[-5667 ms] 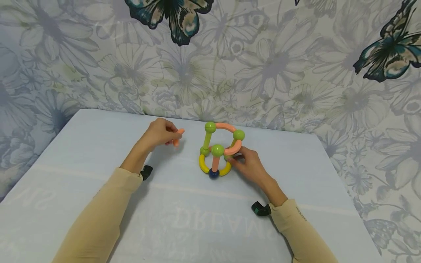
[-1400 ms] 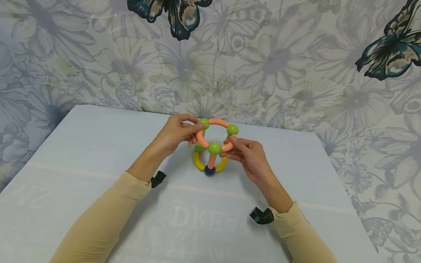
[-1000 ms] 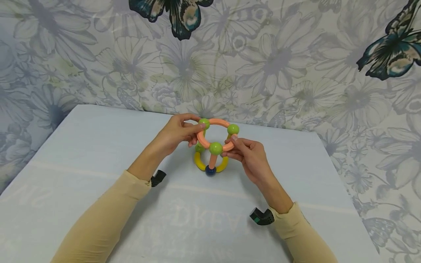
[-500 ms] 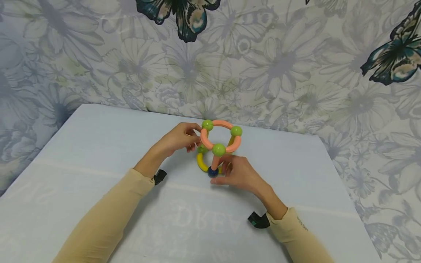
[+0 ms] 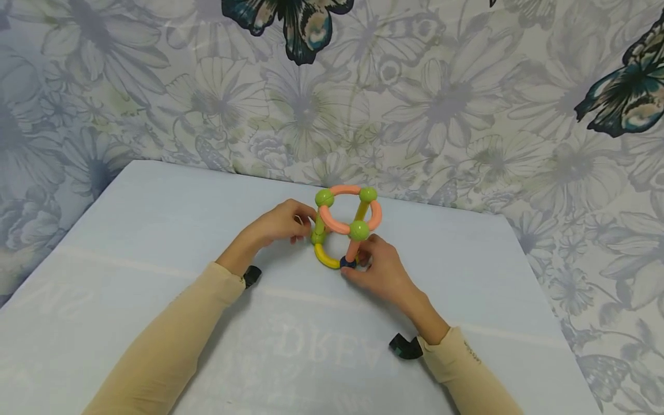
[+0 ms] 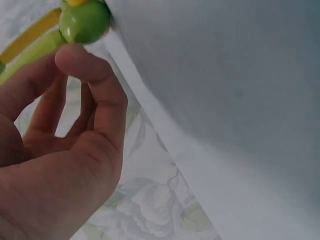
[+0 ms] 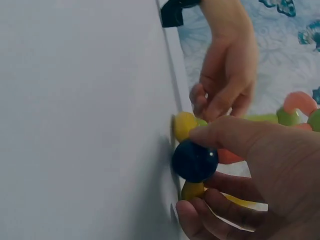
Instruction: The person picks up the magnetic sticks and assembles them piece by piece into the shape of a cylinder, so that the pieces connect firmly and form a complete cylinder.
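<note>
A magnetic ball-and-stick frame stands upright on the table, with a ring of curved salmon sticks (image 5: 334, 225) and green balls (image 5: 359, 230) at its top. Below are yellow curved sticks (image 5: 327, 257), a dark blue ball (image 5: 348, 262) and a lower green ball (image 5: 318, 237). My left hand (image 5: 280, 222) has its curled fingers at the frame's left side; in the left wrist view its thumb tip meets the edge of a green ball (image 6: 82, 22). My right hand (image 5: 384, 268) pinches the base around the dark blue ball (image 7: 195, 160), thumb on the ball and fingers behind, hiding the frame's lower right.
A white-covered table (image 5: 311, 363) with faint lettering extends in front of and around the frame. Close behind its far edge stands a wall (image 5: 441, 115) with a flower and butterfly print. A black device (image 5: 406, 347) sits at the right wrist, another (image 5: 252, 276) at the left.
Earlier, the left hand held a loose salmon stick; it now sits in the top ring. Both hands have dropped from the ring to the lower frame, which has turned, its blue ball shifting right.
</note>
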`<state>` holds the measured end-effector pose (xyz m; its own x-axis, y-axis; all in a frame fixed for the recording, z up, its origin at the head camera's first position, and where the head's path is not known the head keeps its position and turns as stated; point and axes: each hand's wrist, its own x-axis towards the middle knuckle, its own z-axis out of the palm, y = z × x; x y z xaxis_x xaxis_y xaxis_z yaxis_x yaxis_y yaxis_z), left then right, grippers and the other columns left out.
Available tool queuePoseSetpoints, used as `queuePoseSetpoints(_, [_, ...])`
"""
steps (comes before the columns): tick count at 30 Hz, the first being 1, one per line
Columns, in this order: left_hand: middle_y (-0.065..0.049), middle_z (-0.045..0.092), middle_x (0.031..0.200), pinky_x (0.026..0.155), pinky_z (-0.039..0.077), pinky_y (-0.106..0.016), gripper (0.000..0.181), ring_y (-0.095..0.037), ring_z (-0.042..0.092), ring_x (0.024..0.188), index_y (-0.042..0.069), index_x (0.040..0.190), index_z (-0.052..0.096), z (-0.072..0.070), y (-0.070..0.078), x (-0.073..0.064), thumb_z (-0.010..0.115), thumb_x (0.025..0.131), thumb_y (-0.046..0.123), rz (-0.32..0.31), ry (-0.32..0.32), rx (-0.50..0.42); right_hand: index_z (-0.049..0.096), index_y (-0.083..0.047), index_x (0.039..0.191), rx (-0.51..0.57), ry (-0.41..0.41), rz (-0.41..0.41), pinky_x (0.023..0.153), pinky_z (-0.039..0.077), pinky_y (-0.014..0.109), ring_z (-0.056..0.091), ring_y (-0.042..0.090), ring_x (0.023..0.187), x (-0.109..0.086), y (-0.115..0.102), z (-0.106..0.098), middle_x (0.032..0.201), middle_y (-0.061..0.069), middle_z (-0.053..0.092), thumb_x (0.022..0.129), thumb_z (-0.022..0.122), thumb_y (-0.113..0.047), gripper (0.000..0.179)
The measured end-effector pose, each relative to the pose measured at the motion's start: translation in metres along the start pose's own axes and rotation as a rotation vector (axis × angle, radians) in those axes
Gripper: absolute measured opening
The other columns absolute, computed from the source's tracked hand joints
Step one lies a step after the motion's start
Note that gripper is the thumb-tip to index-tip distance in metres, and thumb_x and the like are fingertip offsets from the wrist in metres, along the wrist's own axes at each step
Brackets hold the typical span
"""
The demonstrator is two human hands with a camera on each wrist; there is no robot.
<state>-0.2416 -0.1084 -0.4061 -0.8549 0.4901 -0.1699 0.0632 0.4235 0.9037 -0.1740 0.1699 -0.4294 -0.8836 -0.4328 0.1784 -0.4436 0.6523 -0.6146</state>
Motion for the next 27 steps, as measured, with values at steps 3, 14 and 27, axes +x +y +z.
queuePoseSetpoints(3, [-0.018, 0.067, 0.092, 0.063, 0.055, -0.036, 0.022, -0.024, 0.061, 0.072, 0.000, 0.119, 0.073, -0.004, 0.001, -0.002, 0.062, 0.100, 0.001, 0.005, -0.046, -0.013, 0.070, -0.015, 0.096, 0.015, 0.016, 0.053, 0.076, 0.059, 0.032, 0.065, 0.023, 0.097, 0.002, 0.005, -0.006, 0.108, 0.008, 0.062, 0.085, 0.086, -0.012, 0.021])
queuePoseSetpoints(14, [-0.029, 0.070, 0.102, 0.071, 0.057, -0.034, 0.017, -0.023, 0.063, 0.076, -0.006, 0.111, 0.072, -0.008, 0.006, -0.006, 0.059, 0.105, 0.003, 0.015, -0.164, -0.164, 0.064, -0.008, 0.106, 0.149, 0.089, 0.052, 0.091, 0.062, 0.034, 0.071, 0.026, 0.116, 0.005, 0.022, -0.007, 0.121, 0.009, 0.070, 0.094, 0.076, 0.000, 0.019])
queuePoseSetpoints(27, [-0.003, 0.072, 0.088, 0.064, 0.049, -0.025, 0.045, -0.015, 0.059, 0.069, -0.001, 0.137, 0.059, -0.003, 0.033, -0.006, 0.070, 0.103, 0.026, 0.001, 0.155, -0.631, 0.065, -0.008, 0.105, 0.150, 0.137, -0.025, 0.091, 0.062, 0.032, 0.070, 0.023, 0.118, 0.007, 0.029, -0.001, 0.119, 0.007, 0.072, 0.096, 0.075, -0.002, 0.014])
